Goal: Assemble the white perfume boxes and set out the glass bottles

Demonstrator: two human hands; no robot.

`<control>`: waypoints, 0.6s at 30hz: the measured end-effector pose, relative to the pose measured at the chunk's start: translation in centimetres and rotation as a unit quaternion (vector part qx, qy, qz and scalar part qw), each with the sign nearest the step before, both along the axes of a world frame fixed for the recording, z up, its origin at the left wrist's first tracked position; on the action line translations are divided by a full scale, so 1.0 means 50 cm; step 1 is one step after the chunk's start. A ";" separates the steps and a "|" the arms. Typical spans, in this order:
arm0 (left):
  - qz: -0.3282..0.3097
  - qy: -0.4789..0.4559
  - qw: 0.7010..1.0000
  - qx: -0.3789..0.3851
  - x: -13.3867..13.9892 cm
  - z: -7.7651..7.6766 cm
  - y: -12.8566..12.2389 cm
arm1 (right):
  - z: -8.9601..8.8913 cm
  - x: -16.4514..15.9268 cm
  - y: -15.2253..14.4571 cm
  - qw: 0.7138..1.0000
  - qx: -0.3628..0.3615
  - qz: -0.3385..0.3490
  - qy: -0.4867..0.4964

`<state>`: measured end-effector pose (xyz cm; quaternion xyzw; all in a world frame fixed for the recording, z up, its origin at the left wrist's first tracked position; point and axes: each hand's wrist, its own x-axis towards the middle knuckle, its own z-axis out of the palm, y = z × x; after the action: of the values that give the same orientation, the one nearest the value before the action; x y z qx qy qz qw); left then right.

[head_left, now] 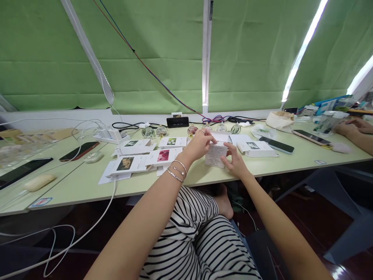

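Observation:
A small white cardboard box [215,158] with fine printed text stands near the front of the table, held between my hands. My left hand [199,144], with bracelets on its wrist, pinches the box's top edge from the left. From the right, my right hand [234,160] grips the box's upper corner and side. A white flap rises behind the box, and my fingers partly hide the top. Several round glass bottles [148,132] stand in a row behind my hands. Flat white boxes with flower pictures [163,156] lie to the left, and another picture box [254,147] lies to the right.
A phone showing a timer [177,122] leans at the back. Other phones [276,145] lie on both sides. A white power strip [109,134] with cables sits at the left. A cloth pouch [279,120] is at the right, where another person's hands [357,128] rest by plastic jars [328,122].

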<state>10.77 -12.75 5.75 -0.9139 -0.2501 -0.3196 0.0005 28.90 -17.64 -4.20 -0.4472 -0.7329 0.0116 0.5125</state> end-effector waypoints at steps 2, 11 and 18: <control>-0.031 -0.014 0.999 -0.005 -0.002 0.001 -0.001 | 0.000 -0.001 0.001 1.000 0.012 0.003 0.007; -0.001 -0.094 0.995 -0.032 0.008 -0.004 0.001 | -0.001 -0.001 0.002 0.997 0.034 0.041 0.049; 0.027 -0.056 0.992 -0.110 0.008 0.002 0.001 | -0.004 0.000 0.003 0.997 0.035 0.044 0.051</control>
<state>11.15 -12.68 5.85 -0.8819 -0.3082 -0.3407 -0.1055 28.92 -17.47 -4.42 -0.3950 -0.7249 0.0318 0.5634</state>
